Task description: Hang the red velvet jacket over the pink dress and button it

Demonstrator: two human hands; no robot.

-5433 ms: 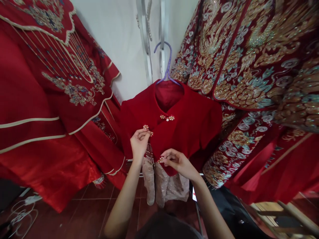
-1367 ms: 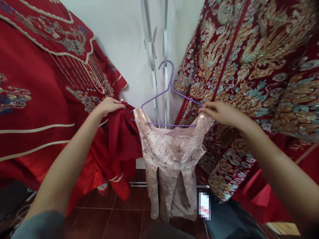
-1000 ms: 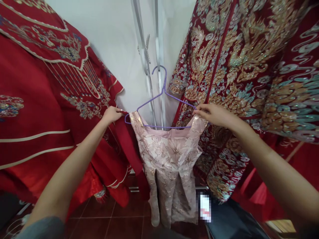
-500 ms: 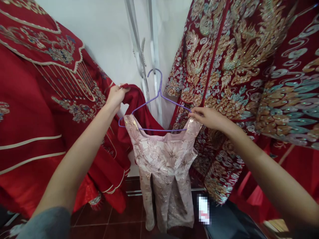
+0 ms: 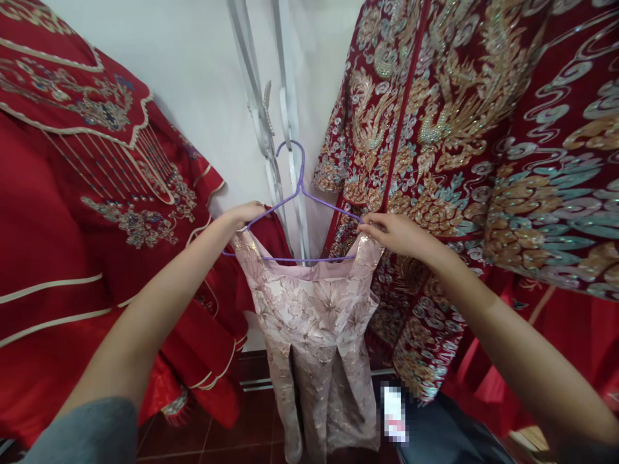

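A sleeveless pale pink floral dress hangs from a purple clothes hanger in front of me. The fingers of my right hand are closed on the hanger's right shoulder, at the dress's right strap. My left hand is at the hanger's left shoulder, closed on dark red cloth that lies behind the hanger. Some of its fingertips are hidden. The hanger's hook is against a white metal upright; whether it is hooked on something there I cannot tell.
A red embroidered garment with beaded fringe hangs on the left. Heavily embroidered dark red jackets hang on the right. Below lie a dark tiled floor and a black item, with a blurred white patch beside it.
My left hand has moved down and to the right, to the hanger's left shoulder, lowering the red cloth. The right hand stays on the hanger, and the view has shifted slightly.
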